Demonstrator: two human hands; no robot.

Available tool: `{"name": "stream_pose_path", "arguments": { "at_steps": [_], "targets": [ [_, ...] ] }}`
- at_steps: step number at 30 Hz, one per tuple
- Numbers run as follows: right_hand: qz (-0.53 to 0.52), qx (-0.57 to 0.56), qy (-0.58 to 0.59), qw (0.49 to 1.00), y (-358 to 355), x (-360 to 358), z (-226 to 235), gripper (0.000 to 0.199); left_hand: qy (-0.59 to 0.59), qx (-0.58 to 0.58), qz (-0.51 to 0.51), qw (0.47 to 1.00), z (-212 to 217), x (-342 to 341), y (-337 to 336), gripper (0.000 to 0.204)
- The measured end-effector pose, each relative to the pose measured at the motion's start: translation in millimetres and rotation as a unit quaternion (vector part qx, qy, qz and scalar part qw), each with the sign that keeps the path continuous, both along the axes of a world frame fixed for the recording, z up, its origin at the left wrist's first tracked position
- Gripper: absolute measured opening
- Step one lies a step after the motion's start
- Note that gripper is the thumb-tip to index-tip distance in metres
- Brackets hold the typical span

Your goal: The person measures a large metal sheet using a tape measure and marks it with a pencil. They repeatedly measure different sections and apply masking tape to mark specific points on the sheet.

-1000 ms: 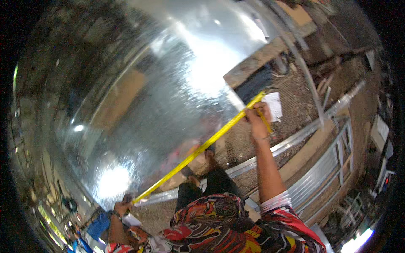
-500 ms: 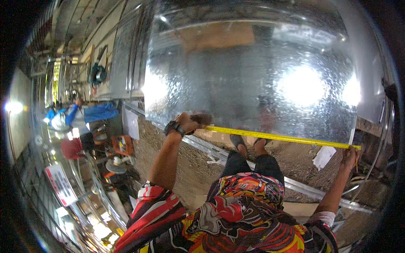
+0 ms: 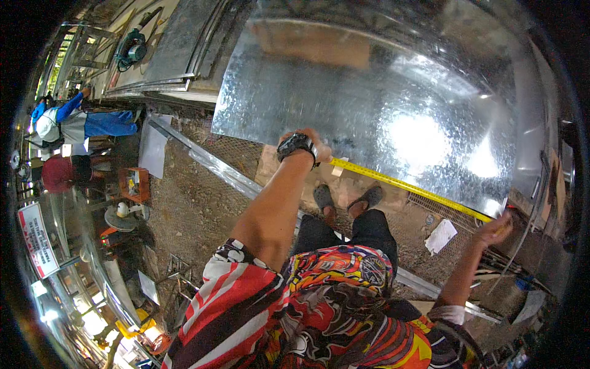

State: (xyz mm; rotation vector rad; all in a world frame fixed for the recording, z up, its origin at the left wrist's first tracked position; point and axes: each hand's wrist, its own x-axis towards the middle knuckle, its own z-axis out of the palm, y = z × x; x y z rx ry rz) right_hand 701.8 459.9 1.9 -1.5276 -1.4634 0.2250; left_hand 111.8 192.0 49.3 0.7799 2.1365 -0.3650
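Note:
A large shiny sheet of metal [image 3: 344, 86] lies in front of me, with lights mirrored in it. Along its near edge a yellow tape measure [image 3: 405, 186] runs out, slanting down to the right. My left hand [image 3: 316, 147], with a black watch on the wrist, is closed around the tape's left end at the edge; the case is hidden by the hand. Close by the tape's right end, at the sheet's near right corner, is my right hand [image 3: 495, 232]. Its fingers are curled and slightly blurred, with a small yellowish thing showing between them.
Long metal profiles [image 3: 209, 158] cross the ground beneath my arms. White paper [image 3: 440, 237] lies right of my feet. To the left are a person in blue [image 3: 110, 123], an orange box [image 3: 134, 184], and a green power tool [image 3: 130, 52] on a board.
My view has shifted, so the surroundings sit farther left. My left hand has moved right along the sheet's edge, shortening the visible tape. My right hand now sits just beyond the tape's end.

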Motion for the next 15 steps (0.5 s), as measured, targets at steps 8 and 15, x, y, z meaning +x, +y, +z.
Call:
{"name": "stream_pose_path", "arguments": {
  "at_steps": [8, 15],
  "targets": [
    [0.355, -0.304, 0.174, 0.867, -202.9, -319.0, 74.0, 0.02, -0.019, -0.045, 0.015, 0.999, 29.6, 4.3, 12.3, 0.069],
    [0.427, -0.331, 0.093, 0.836, -207.5, -347.5, 15.0, 0.014, -0.035, -0.049, 0.024, 0.998, 24.2, 2.6, 12.1, 0.078]
  ]
}}
